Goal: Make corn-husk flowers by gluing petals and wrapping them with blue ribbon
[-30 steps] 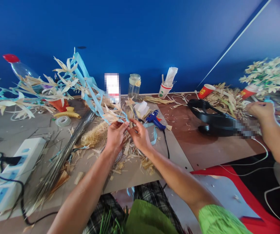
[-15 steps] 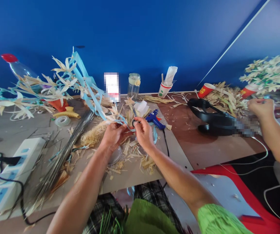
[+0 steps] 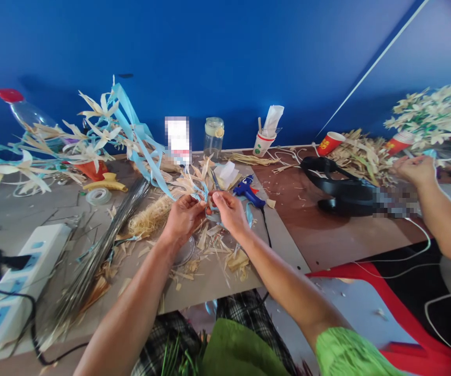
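Note:
My left hand (image 3: 186, 215) is closed in a pinch on a pale dried-husk flower (image 3: 198, 175) with light-blue ribbon (image 3: 200, 192) around its stem. Close beside it, my right hand (image 3: 230, 213) is closed, its fingertips at the wrapped stem. Scissors (image 3: 215, 180) show just beyond those fingers, blades pointing away; their handles are hidden by the hand. Past the right hand lies a blue glue gun (image 3: 249, 191). Under both hands are husk scraps (image 3: 209, 240) and a clear round lid (image 3: 185, 253).
At left are a bundle of thin wires (image 3: 103, 250), a power strip (image 3: 23, 282), a tape roll (image 3: 99, 196) and a blue-ribboned flower branch (image 3: 102, 136). A jar (image 3: 213, 138) and cup (image 3: 264, 143) stand behind. At right, a co-worker's hand (image 3: 417, 169) is near a black object (image 3: 338, 196).
My right hand has turned slightly, and the scissors' handle ring no longer shows. The flower stands more upright between my hands. Scissors now show in the co-worker's far hand.

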Demonstrator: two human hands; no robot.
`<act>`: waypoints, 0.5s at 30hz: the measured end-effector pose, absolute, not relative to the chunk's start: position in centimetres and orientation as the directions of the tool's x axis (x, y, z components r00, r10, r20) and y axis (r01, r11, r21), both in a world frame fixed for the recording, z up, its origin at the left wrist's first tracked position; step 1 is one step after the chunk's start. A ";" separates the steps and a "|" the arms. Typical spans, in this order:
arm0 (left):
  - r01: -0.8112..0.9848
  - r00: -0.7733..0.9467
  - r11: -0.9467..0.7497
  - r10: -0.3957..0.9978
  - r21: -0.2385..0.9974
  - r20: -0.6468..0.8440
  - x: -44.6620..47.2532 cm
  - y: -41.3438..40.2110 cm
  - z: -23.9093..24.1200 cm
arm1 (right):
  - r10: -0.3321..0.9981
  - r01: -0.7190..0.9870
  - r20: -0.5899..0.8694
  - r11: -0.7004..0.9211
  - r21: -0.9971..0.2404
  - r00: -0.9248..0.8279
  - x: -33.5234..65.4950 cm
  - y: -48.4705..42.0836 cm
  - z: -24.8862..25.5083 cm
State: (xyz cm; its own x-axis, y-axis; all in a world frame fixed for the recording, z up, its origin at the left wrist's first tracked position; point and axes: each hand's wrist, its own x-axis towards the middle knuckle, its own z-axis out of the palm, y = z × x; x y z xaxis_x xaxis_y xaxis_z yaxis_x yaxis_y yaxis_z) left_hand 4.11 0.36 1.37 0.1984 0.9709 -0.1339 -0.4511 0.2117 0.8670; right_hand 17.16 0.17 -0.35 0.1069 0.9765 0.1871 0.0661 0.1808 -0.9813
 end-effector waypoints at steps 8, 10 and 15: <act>-0.383 0.357 0.314 0.918 0.869 -0.174 4.6 0.0 1.0 | 0.963 -0.533 -0.091 -0.218 -0.818 -0.254 18.2 1.2 0.5; -0.380 0.360 0.315 0.917 0.870 -0.174 4.6 0.0 0.9 | 0.955 -0.573 -0.085 -0.240 -0.783 -0.284 18.6 1.2 0.8; -0.361 0.335 0.277 0.930 0.890 -0.153 4.6 0.0 0.7 | 0.943 -0.614 -0.051 -0.255 -0.747 -0.329 18.9 1.3 1.0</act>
State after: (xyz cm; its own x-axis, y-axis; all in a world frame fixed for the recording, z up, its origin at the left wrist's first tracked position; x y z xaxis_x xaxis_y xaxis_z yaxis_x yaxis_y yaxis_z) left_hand 4.59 0.02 0.71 0.3346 0.9298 -0.1531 -0.3613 0.2766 0.8905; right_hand 18.94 1.31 0.96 -0.3287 0.9431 -0.0513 -0.6136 -0.2545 -0.7474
